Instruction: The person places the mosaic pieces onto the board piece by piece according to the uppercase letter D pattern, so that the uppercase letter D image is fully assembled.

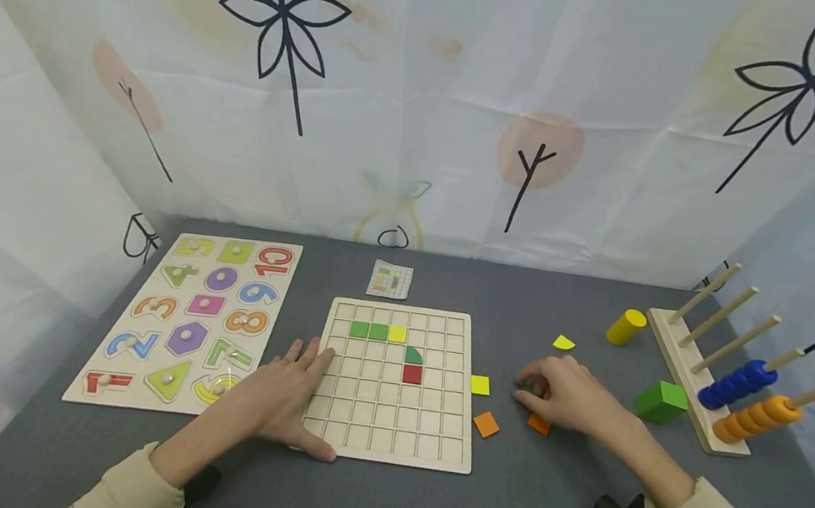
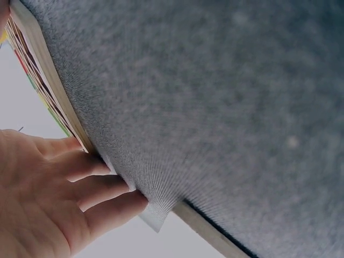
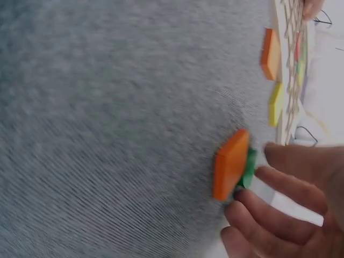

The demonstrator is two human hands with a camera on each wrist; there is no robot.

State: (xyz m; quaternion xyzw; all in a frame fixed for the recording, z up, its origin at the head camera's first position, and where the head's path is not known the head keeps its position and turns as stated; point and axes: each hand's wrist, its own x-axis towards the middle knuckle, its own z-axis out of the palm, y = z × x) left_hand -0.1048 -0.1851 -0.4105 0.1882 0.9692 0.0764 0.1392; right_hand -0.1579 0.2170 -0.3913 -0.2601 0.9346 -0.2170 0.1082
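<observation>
A pale wooden grid board (image 1: 389,415) lies in the middle of the table. My left hand (image 1: 289,396) rests along its left edge, fingers spread and thumb at the bottom corner; the left wrist view also shows this hand (image 2: 48,199). On the board are two green squares, a yellow square (image 1: 397,334), a green quarter-round piece (image 1: 414,356) and a red square (image 1: 412,374). Right of the board, my right hand (image 1: 565,393) pinches a small green piece (image 3: 249,167), mostly covered by the fingers. Just beside it lies an orange square tile (image 3: 231,164).
Loose near the board are a yellow square (image 1: 480,385), another orange square (image 1: 486,424) and a yellow quarter-round piece (image 1: 563,343). A pattern card (image 1: 389,280) lies behind. Left is a number puzzle (image 1: 165,327); right, a yellow cylinder (image 1: 626,328), green block (image 1: 661,402) and peg stacker (image 1: 725,447).
</observation>
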